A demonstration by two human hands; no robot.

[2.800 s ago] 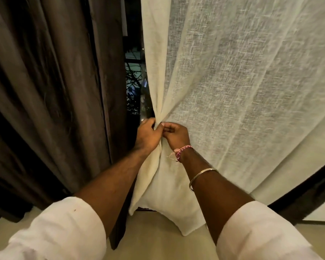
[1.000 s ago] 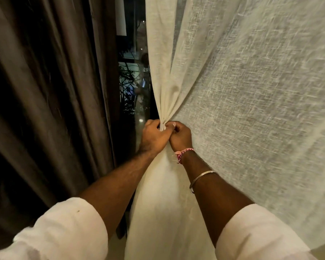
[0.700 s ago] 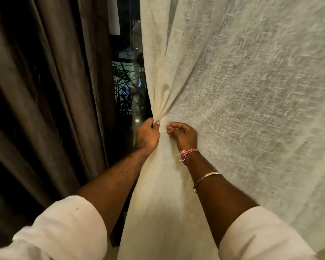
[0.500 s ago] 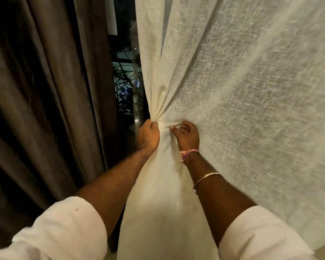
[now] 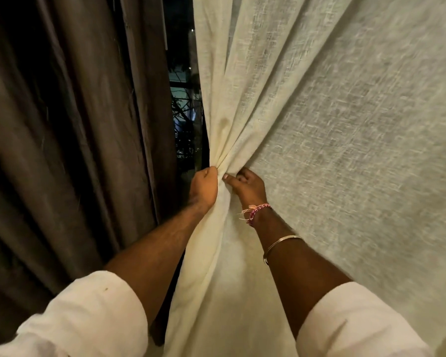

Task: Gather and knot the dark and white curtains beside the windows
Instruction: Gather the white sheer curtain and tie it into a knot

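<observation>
The white curtain [image 5: 345, 150] fills the right side, the dark curtain [image 5: 70, 124] hangs left, and a night window [image 5: 183, 119] shows between. The left hand [image 5: 204, 188] clutches bunched white folds; the right hand [image 5: 247, 186] curls its fingers [image 5: 229, 178] into the cloth just beside.

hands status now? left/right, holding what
Left hand: closed, gripping gathered white curtain.
Right hand: fingers curled into the same curtain, pinching the next fold.
</observation>
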